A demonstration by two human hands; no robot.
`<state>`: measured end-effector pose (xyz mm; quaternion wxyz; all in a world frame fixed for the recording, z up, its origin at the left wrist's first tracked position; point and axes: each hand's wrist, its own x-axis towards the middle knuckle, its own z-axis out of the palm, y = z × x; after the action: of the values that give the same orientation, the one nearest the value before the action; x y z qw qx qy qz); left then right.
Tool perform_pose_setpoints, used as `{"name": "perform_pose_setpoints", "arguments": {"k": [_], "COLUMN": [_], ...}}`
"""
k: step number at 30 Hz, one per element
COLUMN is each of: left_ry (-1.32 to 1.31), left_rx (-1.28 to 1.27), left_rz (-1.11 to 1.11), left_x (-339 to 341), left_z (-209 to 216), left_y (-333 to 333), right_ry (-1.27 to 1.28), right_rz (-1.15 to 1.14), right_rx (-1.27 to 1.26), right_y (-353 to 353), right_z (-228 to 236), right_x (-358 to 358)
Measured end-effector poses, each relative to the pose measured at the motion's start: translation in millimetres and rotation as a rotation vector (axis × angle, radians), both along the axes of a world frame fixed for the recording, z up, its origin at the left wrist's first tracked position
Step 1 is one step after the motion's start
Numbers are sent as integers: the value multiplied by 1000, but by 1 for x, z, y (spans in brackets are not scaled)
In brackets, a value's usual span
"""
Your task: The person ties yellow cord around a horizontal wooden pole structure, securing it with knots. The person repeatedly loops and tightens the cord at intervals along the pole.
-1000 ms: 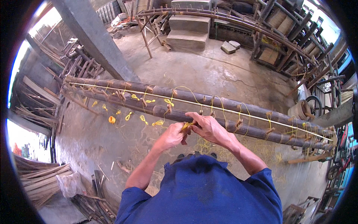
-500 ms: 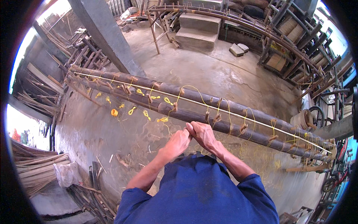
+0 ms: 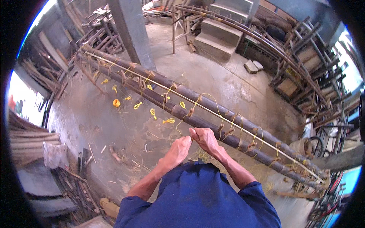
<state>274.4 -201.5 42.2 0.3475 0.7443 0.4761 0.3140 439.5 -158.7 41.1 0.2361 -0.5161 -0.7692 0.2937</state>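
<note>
My left hand (image 3: 177, 150) and my right hand (image 3: 206, 142) meet in front of my chest, fingers closed in pinches. A thin yellow cord (image 3: 177, 128) hangs from a wooden peg (image 3: 191, 112) and runs down to my left fingers. What my right fingers hold is hidden; they almost touch the left ones. Just beyond lies the near dark pole (image 3: 203, 124), with a second, parallel far pole (image 3: 189, 92) behind it. Between the poles runs a long pale strip (image 3: 152, 81). Yellow cord loops hang along the pegs at right.
Small yellow cord bundles (image 3: 153, 113) hang left of my hands, near an orange-yellow ring (image 3: 116, 102). A concrete pillar (image 3: 131, 34) stands beyond the poles. Steps (image 3: 218, 36), stacked wooden frames (image 3: 304, 60) and a white sack (image 3: 55, 155) surround the floor.
The view has turned, so the poles slant more steeply. My hands stay together, now slightly farther from the near pole, and more of the cord to the left hand shows.
</note>
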Motion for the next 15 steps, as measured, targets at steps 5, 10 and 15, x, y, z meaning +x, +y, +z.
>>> {"name": "perform_pose_setpoints", "arguments": {"k": [5,10,15], "left_ry": [30,-80,-215], "left_rx": [-136,-402,-361], "left_rz": [120,41,17], "left_x": [-11,-8,-14], "left_z": [-24,-19,-36], "left_y": [-7,-11,-15], "right_ry": [-97,-701,-1158], "right_rz": [24,409,559], "right_rx": [281,26,59], "right_y": [78,170,179], "right_z": [23,11,17], "right_x": [-16,-40,-73]}}
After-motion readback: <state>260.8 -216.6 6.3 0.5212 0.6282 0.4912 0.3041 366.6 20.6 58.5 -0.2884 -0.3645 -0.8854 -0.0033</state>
